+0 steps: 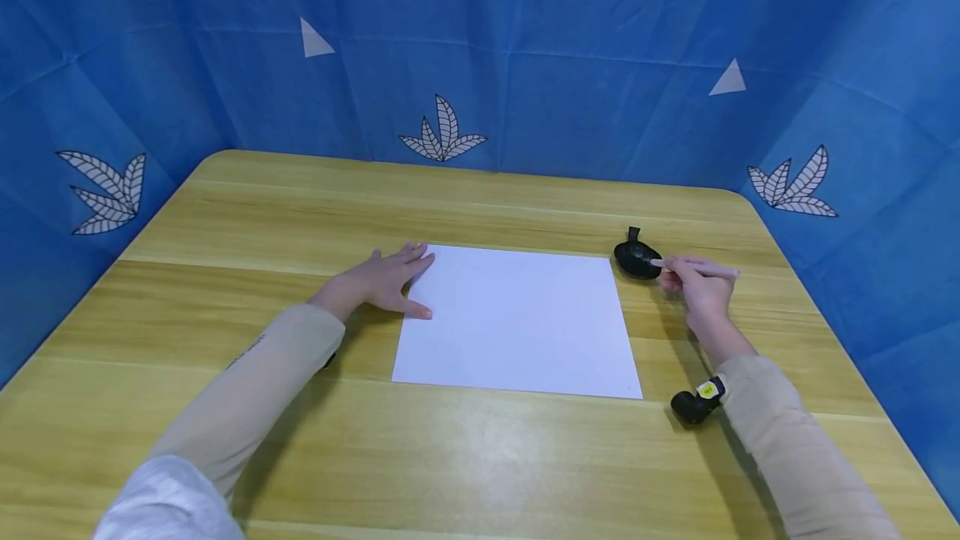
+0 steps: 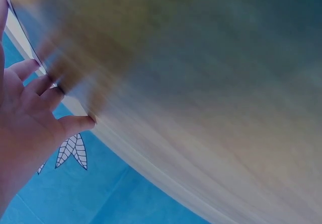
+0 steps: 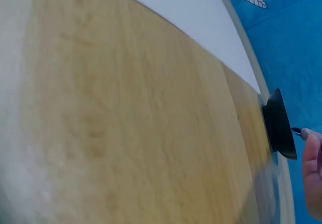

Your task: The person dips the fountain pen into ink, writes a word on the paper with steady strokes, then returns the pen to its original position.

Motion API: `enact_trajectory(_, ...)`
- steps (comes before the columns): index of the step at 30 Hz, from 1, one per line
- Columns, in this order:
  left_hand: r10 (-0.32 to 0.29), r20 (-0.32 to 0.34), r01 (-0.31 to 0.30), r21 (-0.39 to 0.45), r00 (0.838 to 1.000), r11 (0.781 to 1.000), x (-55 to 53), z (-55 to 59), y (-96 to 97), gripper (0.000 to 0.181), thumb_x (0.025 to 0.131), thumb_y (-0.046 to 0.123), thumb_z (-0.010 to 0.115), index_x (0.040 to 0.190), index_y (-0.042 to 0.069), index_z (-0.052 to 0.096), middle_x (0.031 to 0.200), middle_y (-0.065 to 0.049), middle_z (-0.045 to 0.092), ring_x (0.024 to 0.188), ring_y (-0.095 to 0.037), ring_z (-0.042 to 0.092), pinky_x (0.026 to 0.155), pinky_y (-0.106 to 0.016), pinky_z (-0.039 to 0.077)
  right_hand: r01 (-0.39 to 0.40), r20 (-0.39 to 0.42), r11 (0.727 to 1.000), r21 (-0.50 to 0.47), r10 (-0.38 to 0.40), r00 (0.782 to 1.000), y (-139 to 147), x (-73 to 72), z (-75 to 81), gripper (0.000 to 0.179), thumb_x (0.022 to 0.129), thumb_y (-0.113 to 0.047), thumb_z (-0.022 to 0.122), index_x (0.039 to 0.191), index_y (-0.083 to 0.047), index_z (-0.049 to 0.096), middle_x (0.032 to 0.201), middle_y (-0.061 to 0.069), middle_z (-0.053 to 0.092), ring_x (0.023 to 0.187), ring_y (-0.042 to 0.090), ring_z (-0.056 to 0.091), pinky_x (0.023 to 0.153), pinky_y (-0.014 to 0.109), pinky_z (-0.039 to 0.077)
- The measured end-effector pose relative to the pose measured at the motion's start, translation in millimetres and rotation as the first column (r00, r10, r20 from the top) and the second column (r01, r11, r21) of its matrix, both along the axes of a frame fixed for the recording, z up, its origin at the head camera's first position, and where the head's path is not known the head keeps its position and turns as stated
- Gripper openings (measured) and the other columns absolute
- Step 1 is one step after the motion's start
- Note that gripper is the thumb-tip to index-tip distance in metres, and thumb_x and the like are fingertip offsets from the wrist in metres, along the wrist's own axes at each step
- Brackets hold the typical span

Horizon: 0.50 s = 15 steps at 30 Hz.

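A blank white sheet of paper (image 1: 517,323) lies on the table, and my left hand (image 1: 390,277) rests on its left edge with fingers spread. In the left wrist view the same hand (image 2: 35,108) shows its straight fingers and thumb at the table surface. My right hand (image 1: 699,283) pinches a slim, pale-handled brush (image 1: 716,271) right of the paper. Its front end points left over a small black dish (image 1: 636,260) with a short handle. Seen from the right wrist, the brush's dark tip (image 3: 297,131) is right by the rim of the dish (image 3: 277,126).
The wooden table (image 1: 480,457) has rounded far corners. Behind it hangs a blue curtain (image 1: 480,40) with white leaf and triangle prints. A black wrist camera (image 1: 697,402) with a yellow label sits at the right sleeve (image 1: 787,432), low over the table.
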State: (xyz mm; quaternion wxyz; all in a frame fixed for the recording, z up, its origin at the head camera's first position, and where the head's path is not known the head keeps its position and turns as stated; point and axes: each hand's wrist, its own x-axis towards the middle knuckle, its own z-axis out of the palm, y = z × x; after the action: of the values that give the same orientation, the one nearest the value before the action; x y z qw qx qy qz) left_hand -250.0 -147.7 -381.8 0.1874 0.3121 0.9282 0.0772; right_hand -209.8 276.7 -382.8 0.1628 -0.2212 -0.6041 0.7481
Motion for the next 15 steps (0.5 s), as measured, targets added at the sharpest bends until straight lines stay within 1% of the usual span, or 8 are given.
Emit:
enact_trajectory(2,0.0,0.001,0.0,0.001,1.0,1.0,-0.2,-0.3,-0.1,0.098,0.075,0.063,0.055,0.144,0.008,0.012,0.148,-0.012,0.0,0.134,-0.028,-0.003,0.097,-0.062,0.003,0.002,-0.019,1.0,-0.01,-0.002,1.0,0,0.1,-0.5,0.008,0.078,0.001,0.065,0.073,-0.005,0.062,0.066,0.004,0.064,0.055,0.012,0.062,0.053,0.023,0.051)
enact_trajectory(4,-0.001,0.001,0.001,-0.001,1.0,1.0,-0.6,-1.0,-0.1,0.098,0.075,0.063,0.055,0.144,0.008,0.012,0.148,-0.012,0.0,0.134,-0.028,-0.003,0.097,-0.062,0.003,-0.011,-0.057,0.996,-0.086,0.006,0.998,-1,-0.3,-0.3,0.006,0.078,0.001,0.065,0.077,-0.003,0.062,0.07,0.005,0.064,0.059,0.013,0.063,0.057,0.024,0.051)
enact_trajectory(7,0.0,0.0,0.0,-0.003,1.0,1.0,-0.9,-1.2,-0.2,0.099,0.075,0.064,0.055,0.144,0.008,0.011,0.148,-0.012,0.0,0.134,-0.028,-0.003,0.097,-0.062,0.003,-0.046,-0.109,0.981,-0.189,0.025,0.994,-2,-0.3,1.7,0.007,0.078,0.001,0.065,0.083,-0.002,0.061,0.075,0.007,0.065,0.064,0.015,0.065,0.063,0.025,0.051)
enact_trajectory(9,0.001,-0.001,-0.001,-0.005,1.0,1.0,-1.1,-1.4,-0.1,0.099,0.075,0.064,0.055,0.144,0.008,0.011,0.148,-0.012,0.0,0.134,-0.028,-0.003,0.097,-0.062,0.003,-0.091,-0.15,0.956,-0.28,0.05,0.987,-5,0.6,4.0,0.011,0.078,0.004,0.064,0.088,0.001,0.059,0.076,0.011,0.065,0.065,0.017,0.065,0.066,0.026,0.051)
enact_trajectory(10,0.002,0.0,-0.002,-0.006,1.0,1.0,-1.0,-1.3,-0.1,0.099,0.075,0.064,0.055,0.144,0.008,0.011,0.148,-0.012,0.0,0.134,-0.028,-0.003,0.097,-0.062,0.003,-0.112,-0.164,0.945,-0.308,0.063,0.984,-6,1.3,5.3,0.012,0.078,0.005,0.064,0.089,0.002,0.058,0.077,0.012,0.065,0.066,0.018,0.065,0.067,0.026,0.051)
enact_trajectory(11,0.003,0.002,-0.003,-0.006,1.0,1.0,-1.1,-1.3,0.1,0.099,0.075,0.063,0.055,0.144,0.008,0.011,0.148,-0.012,0.0,0.134,-0.028,-0.003,0.097,-0.062,0.003,-0.129,-0.177,0.936,-0.328,0.073,0.981,-7,1.9,6.5,0.013,0.078,0.006,0.064,0.089,0.003,0.058,0.076,0.012,0.065,0.066,0.018,0.065,0.067,0.026,0.051)
enact_trajectory(14,0.005,0.008,-0.005,-0.004,1.0,1.0,-1.1,-1.0,0.4,0.098,0.075,0.063,0.055,0.144,0.008,0.011,0.148,-0.011,0.0,0.134,-0.028,-0.003,0.097,-0.062,0.003,-0.188,-0.224,0.896,-0.402,0.103,0.969,-11,4.0,10.4,0.013,0.078,0.01,0.061,0.09,0.006,0.057,0.076,0.016,0.063,0.067,0.021,0.065,0.068,0.027,0.051)
enact_trajectory(15,0.005,0.008,-0.005,-0.004,1.0,1.0,-1.1,-0.8,0.3,0.098,0.075,0.063,0.055,0.144,0.008,0.011,0.148,-0.011,0.0,0.134,-0.028,-0.003,0.097,-0.062,0.003,-0.199,-0.235,0.893,-0.404,0.109,0.966,-13,4.3,11.5,0.013,0.078,0.011,0.061,0.089,0.007,0.057,0.076,0.016,0.063,0.068,0.021,0.065,0.068,0.027,0.051)
